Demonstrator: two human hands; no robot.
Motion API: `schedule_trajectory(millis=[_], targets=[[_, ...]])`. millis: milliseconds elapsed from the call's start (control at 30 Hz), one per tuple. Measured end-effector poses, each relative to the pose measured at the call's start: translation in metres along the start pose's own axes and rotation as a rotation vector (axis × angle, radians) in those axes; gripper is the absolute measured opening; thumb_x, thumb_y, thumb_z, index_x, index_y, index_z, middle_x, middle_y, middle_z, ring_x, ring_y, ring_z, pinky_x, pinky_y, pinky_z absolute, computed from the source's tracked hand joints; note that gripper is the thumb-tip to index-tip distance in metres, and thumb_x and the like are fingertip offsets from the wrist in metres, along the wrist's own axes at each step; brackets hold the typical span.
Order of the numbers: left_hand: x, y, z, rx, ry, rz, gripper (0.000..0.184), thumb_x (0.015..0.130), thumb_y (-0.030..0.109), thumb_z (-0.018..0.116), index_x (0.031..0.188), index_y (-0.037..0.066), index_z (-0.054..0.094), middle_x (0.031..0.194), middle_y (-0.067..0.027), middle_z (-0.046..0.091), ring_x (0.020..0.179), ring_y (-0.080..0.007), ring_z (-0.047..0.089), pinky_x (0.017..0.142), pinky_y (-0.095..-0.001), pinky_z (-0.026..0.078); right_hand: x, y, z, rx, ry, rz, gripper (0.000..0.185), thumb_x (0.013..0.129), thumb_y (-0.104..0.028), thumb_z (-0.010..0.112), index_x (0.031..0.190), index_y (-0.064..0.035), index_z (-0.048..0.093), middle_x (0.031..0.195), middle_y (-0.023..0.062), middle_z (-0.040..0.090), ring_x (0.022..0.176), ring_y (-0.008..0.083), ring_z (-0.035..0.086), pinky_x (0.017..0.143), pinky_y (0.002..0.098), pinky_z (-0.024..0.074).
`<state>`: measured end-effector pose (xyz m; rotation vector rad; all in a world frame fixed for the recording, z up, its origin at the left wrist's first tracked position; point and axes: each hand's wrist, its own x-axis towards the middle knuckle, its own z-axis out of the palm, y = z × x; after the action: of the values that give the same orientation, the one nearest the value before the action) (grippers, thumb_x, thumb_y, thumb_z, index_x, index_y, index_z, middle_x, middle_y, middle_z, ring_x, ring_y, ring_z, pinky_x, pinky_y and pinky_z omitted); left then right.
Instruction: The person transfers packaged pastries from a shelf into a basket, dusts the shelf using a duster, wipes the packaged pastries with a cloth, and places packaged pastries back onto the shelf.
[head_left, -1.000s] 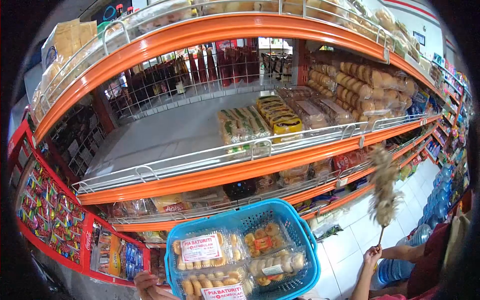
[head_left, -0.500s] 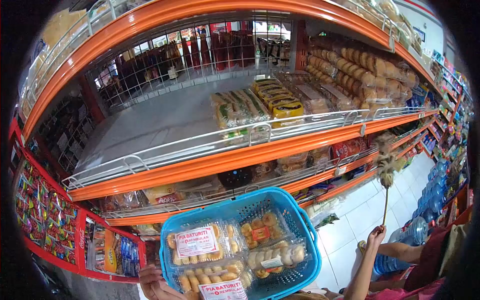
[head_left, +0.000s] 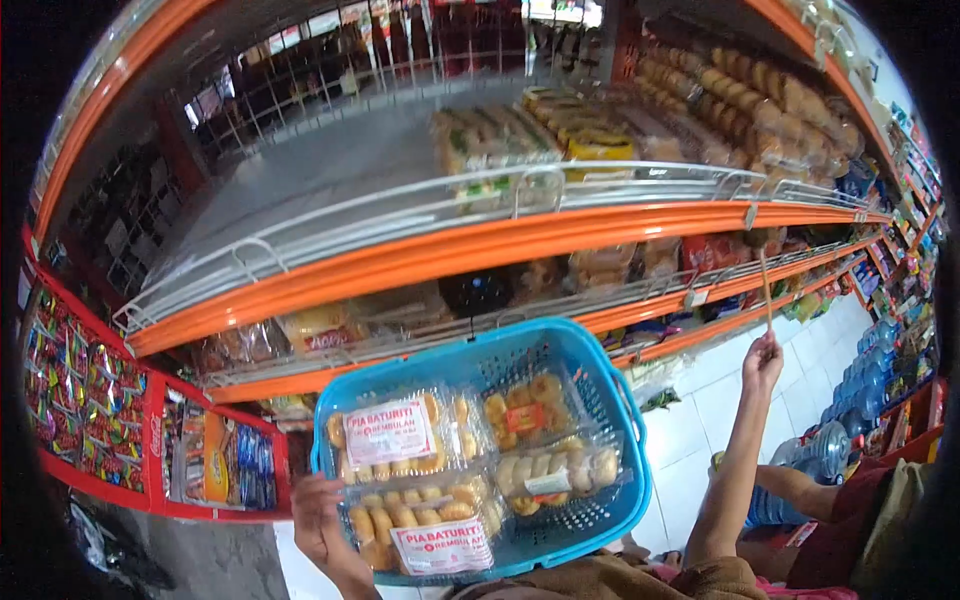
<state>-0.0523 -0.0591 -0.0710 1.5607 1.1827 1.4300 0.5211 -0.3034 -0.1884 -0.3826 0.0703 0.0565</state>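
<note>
A blue plastic basket (head_left: 632,400) fills the lower middle, tilted towards me. Inside lie several clear packs of small pastries, among them an upper labelled pack (head_left: 390,430) and a lower one (head_left: 440,545). My left hand (head_left: 320,520) is at the basket's left rim, its fingers bent around the edge and slightly blurred. Off to the right, my right hand (head_left: 762,362) is closed around the thin stick of a feather duster (head_left: 767,290). The duster's head meets the orange edge of the shelf and is mostly hard to make out.
Ahead stands an orange-edged shelf (head_left: 450,243) with a wire rail and packs of bread (head_left: 495,140). Red racks of sachets (head_left: 90,400) are on the left. Large blue water bottles (head_left: 815,450) line the right, beside another person's leg (head_left: 795,488). White floor tiles (head_left: 690,460) show below.
My right hand has risen with the duster, whose feathers have gone from above the floor tiles to the shelf edge. The left hand shows higher at the basket. My view has shifted a little.
</note>
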Motion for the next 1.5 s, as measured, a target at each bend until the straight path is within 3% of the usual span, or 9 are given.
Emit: schedule_trajectory(millis=[200, 467, 533, 667, 900, 1167, 1267, 1333, 1500], targets=[[0.004, 0.001, -0.008, 0.078, 0.052, 0.025, 0.018, 0.083, 0.016, 0.048, 0.072, 0.001, 0.052, 0.087, -0.0118, 0.058, 0.099, -0.0237, 0.05, 0.09, -0.0365, 0.035, -0.066, -0.015, 0.036, -0.449, -0.007, -0.422, 0.025, 0.09, -0.014, 0.042, 0.1, 0.0053, 0.054, 0.069, 0.003, 0.052, 0.055, 0.0092, 0.047, 0.053, 0.0196, 0.0416], [0.01, -0.008, -0.031, 0.07, 0.005, 0.229, 0.02, 0.089, 0.016, 0.041, 0.092, 0.0, 0.053, 0.101, -0.0118, 0.055, 0.102, -0.0214, 0.048, 0.095, -0.0363, 0.032, -0.079, 0.044, 0.083, -1.121, -0.378, -0.681, 0.032, 0.093, -0.02, 0.043, 0.114, 0.0025, 0.046, 0.092, 0.0094, 0.055, 0.079, 0.0148, 0.055, 0.074, 0.0292, 0.0476], [0.009, -0.01, -0.035, 0.143, -0.042, 0.227, 0.022, 0.088, 0.018, 0.041, 0.094, 0.0, 0.054, 0.103, -0.0123, 0.055, 0.103, -0.022, 0.048, 0.096, -0.0369, 0.031, -0.079, 0.056, 0.1, -0.736, -0.487, -0.194, 0.032, 0.094, -0.021, 0.041, 0.121, -0.0041, 0.047, 0.101, 0.0077, 0.05, 0.085, 0.0127, 0.053, 0.079, 0.0292, 0.044], [0.007, -0.01, -0.04, 0.164, 0.021, -0.009, 0.025, 0.089, 0.019, 0.043, 0.099, -0.001, 0.055, 0.103, -0.011, 0.057, 0.102, -0.021, 0.049, 0.095, -0.0345, 0.032, -0.093, 0.079, 0.129, -0.977, -0.659, -0.112, 0.039, 0.095, -0.027, 0.038, 0.128, -0.0064, 0.042, 0.096, 0.0034, 0.051, 0.094, 0.0123, 0.049, 0.083, 0.0313, 0.0412], [0.019, -0.059, -0.066, 0.298, -0.198, -0.196, 0.016, 0.09, 0.015, 0.048, 0.102, 0.006, 0.055, 0.101, -0.0056, 0.055, 0.095, -0.0161, 0.049, 0.082, -0.028, 0.039, -0.097, 0.086, 0.143, -1.292, -0.681, -0.568, 0.048, 0.095, -0.034, 0.034, 0.132, -0.0038, 0.037, 0.135, 0.014, 0.037, 0.124, 0.025, 0.037, 0.099, 0.035, 0.033], [0.029, -0.072, -0.061, 0.502, -0.209, 0.053, 0.014, 0.087, 0.011, 0.047, 0.098, 0.003, 0.053, 0.101, -0.0099, 0.052, 0.096, -0.0226, 0.049, 0.082, -0.0338, 0.04, -0.177, 0.091, 0.157, -1.107, -0.634, -1.454, 0.03, 0.093, -0.015, 0.036, 0.114, 0.0028, 0.047, 0.108, 0.0137, 0.05, 0.096, 0.0231, 0.049, 0.091, 0.0346, 0.0359], [0.033, -0.048, -0.039, 0.496, -0.16, 0.127, 0.014, 0.087, 0.01, 0.047, 0.097, 0.003, 0.053, 0.104, -0.0121, 0.051, 0.098, -0.0248, 0.048, 0.082, -0.0349, 0.04, -0.254, 0.081, 0.159, -1.227, -1.397, -0.362, 0.025, 0.087, -0.023, 0.048, 0.089, -0.0023, 0.06, 0.095, 0.0115, 0.061, 0.088, 0.0227, 0.056, 0.081, 0.0365, 0.0411], [0.036, -0.03, -0.028, 0.547, -0.166, 0.24, 0.013, 0.086, 0.009, 0.047, 0.096, 0.003, 0.053, 0.107, -0.0121, 0.05, 0.101, -0.0261, 0.047, 0.085, -0.0362, 0.038, -0.292, 0.083, 0.176, -1.551, -2.151, -0.27, 0.028, 0.077, -0.033, 0.062, 0.096, -0.0134, 0.063, 0.098, 0.0074, 0.062, 0.092, 0.0245, 0.058, 0.077, 0.0379, 0.0444], [0.034, -0.025, -0.021, 0.509, -0.155, 0.265, 0.013, 0.085, 0.01, 0.048, 0.092, 0.002, 0.055, 0.103, -0.0117, 0.053, 0.105, -0.031, 0.045, 0.094, -0.041, 0.033, -0.319, 0.097, 0.128, -1.86, -2.266, -0.352, 0.049, 0.074, -0.038, 0.062, 0.117, -0.0155, 0.053, 0.114, 0.0041, 0.053, 0.105, 0.0251, 0.048, 0.087, 0.0433, 0.0386]])
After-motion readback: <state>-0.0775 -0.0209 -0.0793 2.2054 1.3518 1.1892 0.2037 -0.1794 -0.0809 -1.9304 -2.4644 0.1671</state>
